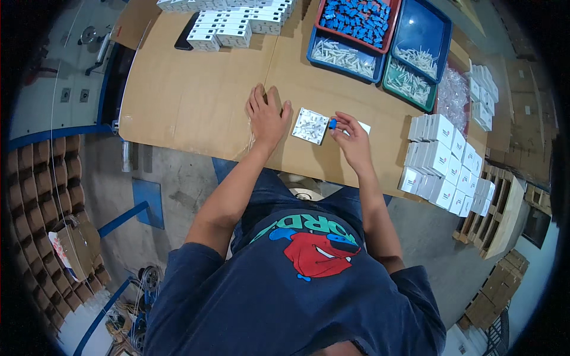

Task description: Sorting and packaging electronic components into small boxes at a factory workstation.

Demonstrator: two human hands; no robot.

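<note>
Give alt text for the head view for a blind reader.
A person's right hand holds a blue piece beside a square white box of small pale parts on a brown table; the left hand rests left of the box. Trays at upper right hold blue pieces and pale sticks; white boxes stand stacked right and top left.

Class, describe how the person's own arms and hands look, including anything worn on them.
The left hand and right hand are bare, with no gloves, watch or bracelet visible. The short, plain navy sleeves of the T-shirt leave both forearms uncovered.
</note>
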